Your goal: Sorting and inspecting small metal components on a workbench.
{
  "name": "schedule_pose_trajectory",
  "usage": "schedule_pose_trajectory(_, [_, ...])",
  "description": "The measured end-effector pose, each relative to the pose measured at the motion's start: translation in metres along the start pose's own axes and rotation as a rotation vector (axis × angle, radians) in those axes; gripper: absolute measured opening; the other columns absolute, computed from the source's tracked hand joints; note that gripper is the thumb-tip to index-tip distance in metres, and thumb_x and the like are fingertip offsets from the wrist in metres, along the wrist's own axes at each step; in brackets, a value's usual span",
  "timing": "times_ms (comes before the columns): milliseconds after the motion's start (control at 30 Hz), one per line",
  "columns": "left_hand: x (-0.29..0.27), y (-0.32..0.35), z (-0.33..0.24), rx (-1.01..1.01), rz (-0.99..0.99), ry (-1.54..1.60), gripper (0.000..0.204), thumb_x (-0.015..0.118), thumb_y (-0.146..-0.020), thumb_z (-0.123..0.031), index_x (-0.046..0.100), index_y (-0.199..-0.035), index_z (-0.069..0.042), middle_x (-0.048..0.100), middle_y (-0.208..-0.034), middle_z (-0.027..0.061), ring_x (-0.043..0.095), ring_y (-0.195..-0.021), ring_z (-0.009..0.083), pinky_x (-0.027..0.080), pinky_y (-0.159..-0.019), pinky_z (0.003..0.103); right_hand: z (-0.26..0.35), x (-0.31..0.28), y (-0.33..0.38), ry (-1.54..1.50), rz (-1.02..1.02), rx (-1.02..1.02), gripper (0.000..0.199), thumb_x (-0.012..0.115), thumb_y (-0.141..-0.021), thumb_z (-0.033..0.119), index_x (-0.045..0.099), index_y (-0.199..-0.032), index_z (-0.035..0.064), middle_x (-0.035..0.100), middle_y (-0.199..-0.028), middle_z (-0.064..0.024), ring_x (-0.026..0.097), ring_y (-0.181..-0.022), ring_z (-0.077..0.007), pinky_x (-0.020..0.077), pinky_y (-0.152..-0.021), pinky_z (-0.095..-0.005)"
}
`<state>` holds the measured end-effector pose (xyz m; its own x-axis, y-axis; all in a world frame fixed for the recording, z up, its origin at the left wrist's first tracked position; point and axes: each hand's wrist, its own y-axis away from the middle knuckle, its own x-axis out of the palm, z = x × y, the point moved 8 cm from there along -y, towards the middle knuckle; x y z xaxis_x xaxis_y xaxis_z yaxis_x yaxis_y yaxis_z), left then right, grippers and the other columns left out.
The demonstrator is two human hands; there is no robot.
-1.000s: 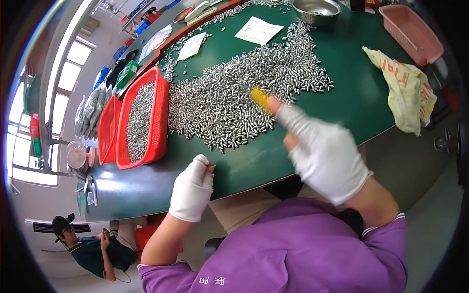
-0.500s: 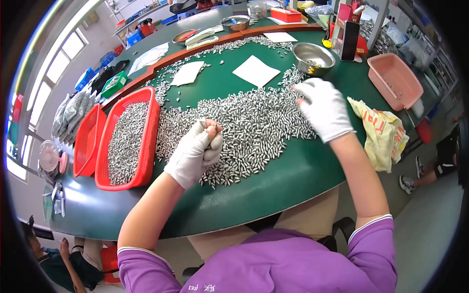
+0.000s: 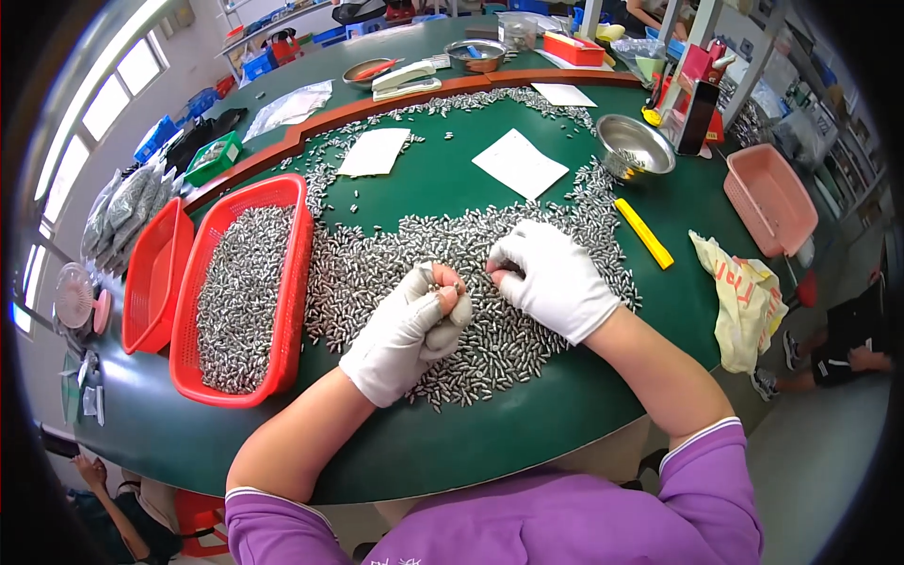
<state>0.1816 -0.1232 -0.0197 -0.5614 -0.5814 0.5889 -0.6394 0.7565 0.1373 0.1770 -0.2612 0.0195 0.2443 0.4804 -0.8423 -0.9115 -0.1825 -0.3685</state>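
Note:
A wide heap of small silvery metal pieces (image 3: 377, 268), short and bullet-shaped, spreads over the green table. Above it my left hand (image 3: 407, 331), in a white glove with bare fingertips, is closed in a pinch on a small metal piece (image 3: 459, 288), of which only a bit shows. Just to its right, my right hand (image 3: 556, 281), gloved alike, hovers low over the heap with thumb and fingers curled together. Whatever they may hold is hidden. A red basket (image 3: 299, 282) at the left contains many more such pieces.
Behind the heap lie white paper sheets (image 3: 520, 164). A steel bowl (image 3: 650, 151), a yellow strip (image 3: 644, 234), a pink basket (image 3: 770, 198) and a crumpled yellowish bag (image 3: 739, 301) are at the right. Another red basket (image 3: 155, 282) stands far left. A wooden ledge (image 3: 282, 155) borders the back.
My right hand has come left and nearer, from beside the steel bowl to next to my left hand. The yellow strip has come into sight. My left hand keeps its pinch; the view has shifted.

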Motion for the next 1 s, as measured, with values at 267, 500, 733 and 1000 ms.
schedule_pose_trajectory(267, [-0.001, 0.0, 0.001, -0.004, 0.001, 0.045, 0.02, 0.064, -0.093, -0.024, 0.05, -0.103, -0.013, 0.048, -0.079, -0.0002, 0.031, -0.052, 0.0058, 0.025, -0.047, 0.02, 0.004, -0.019, 0.006, -0.422, -0.141, 0.02, 0.009, 0.068, -0.083, 0.008, 0.066, -0.091, 0.0061, 0.061, -0.088, -0.0094, 0.062, -0.084, -0.0251, 0.051, -0.076, -0.0339])
schedule_pose_trajectory(500, [0.006, 0.003, 0.005, -0.075, 0.078, 0.119, 0.022, 0.062, -0.094, -0.02, 0.047, -0.108, -0.011, 0.054, -0.087, 0.004, 0.036, -0.057, 0.0057, 0.028, -0.05, 0.019, 0.01, -0.011, 0.009, -0.704, -0.066, 0.066, 0.012, 0.068, -0.083, 0.002, 0.067, -0.095, 0.0029, 0.06, -0.088, -0.0081, 0.062, -0.082, -0.0179, 0.051, -0.075, -0.0288])
schedule_pose_trajectory(733, [0.013, 0.004, 0.011, -0.127, 0.112, 0.145, 0.026, 0.062, -0.094, -0.025, 0.048, -0.108, -0.009, 0.055, -0.086, 0.0008, 0.037, -0.058, 0.0043, 0.028, -0.049, 0.019, 0.017, -0.004, 0.01, -0.731, 0.01, 0.049, 0.012, 0.071, -0.085, 0.008, 0.066, -0.094, 0.003, 0.06, -0.089, -0.0059, 0.059, -0.085, -0.0148, 0.048, -0.078, -0.0274])
schedule_pose_trajectory(1000, [0.013, 0.003, 0.014, -0.144, 0.114, 0.033, 0.031, 0.065, -0.093, -0.034, 0.048, -0.103, -0.01, 0.05, -0.078, -0.0024, 0.036, -0.056, 0.0031, 0.027, -0.048, 0.018, 0.022, -0.005, 0.01, -0.698, -0.023, -0.067, 0.013, 0.073, -0.083, 0.011, 0.069, -0.093, 0.0042, 0.063, -0.089, -0.0053, 0.061, -0.086, -0.0175, 0.0496, -0.079, -0.0294])
